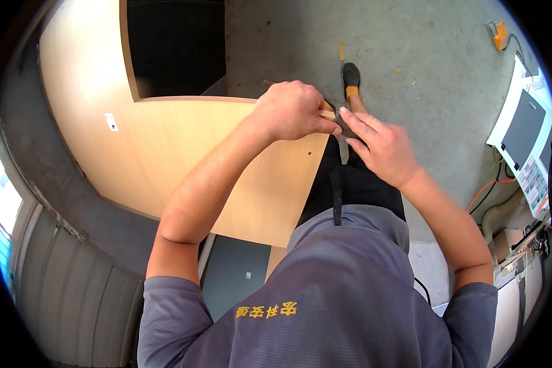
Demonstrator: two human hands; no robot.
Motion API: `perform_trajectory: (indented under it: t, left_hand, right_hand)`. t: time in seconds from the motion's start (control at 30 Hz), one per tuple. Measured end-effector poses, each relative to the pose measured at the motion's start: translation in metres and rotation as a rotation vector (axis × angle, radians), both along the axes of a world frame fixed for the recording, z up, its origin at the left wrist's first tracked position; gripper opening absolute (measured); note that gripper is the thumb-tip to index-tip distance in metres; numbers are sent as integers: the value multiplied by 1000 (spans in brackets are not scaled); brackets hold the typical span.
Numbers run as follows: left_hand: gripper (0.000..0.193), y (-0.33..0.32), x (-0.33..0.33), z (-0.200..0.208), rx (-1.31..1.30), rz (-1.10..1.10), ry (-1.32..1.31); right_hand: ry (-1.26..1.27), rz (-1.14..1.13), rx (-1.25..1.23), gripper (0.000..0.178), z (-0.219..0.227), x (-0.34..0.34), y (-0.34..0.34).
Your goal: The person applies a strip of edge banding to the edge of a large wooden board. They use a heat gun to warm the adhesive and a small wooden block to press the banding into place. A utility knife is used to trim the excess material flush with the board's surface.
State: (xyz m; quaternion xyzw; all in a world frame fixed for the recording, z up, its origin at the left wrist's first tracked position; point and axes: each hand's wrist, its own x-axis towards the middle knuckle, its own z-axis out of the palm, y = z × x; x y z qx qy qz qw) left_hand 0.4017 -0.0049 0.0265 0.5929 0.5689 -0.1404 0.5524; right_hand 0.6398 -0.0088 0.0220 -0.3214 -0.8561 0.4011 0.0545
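Observation:
A large light wood-grain panel (pixel 159 156) with a cut-out lies in front of me and to my left. At its right-hand corner my left hand (pixel 291 110) is closed, fingers curled round a thin, pale wood-coloured strip (pixel 326 114). A slim brown end pokes out behind that hand; I cannot tell if it belongs to the same piece. My right hand (pixel 383 147) is just right of the corner, its fingers stretched toward the left fingertips, with nothing visible in it. Below the left hand, a small dark hole (pixel 310 153) marks the panel near its edge.
A white label (pixel 111 122) sticks to the panel. On the right stands a white machine with a grey panel (pixel 524 129), cables and a hose. An orange foot pedal (pixel 500 35) rests on the grey floor (pixel 288 37). My shoe (pixel 351 75) is beyond my hands.

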Motion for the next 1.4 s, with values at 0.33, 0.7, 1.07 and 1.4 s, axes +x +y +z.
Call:
perform_trajectory:
  t: [0.33, 0.7, 1.07, 1.4]
  left_hand:
    - [47, -1, -3, 1, 21, -7, -34]
    - [60, -194, -381, -32, 1119, 1181, 808]
    - [73, -255, -430, -61, 772, 1033, 1112]
    - [87, -263, -419, -65, 761, 1121, 1272]
  right_hand:
    - [-105, 466, -90, 50, 9, -16, 65]
    - [-98, -79, -22, 58, 19, -6, -18]
    - [-283, 156, 67, 55, 23, -19, 15]
    - [-276, 841, 178, 55, 27, -59, 86]
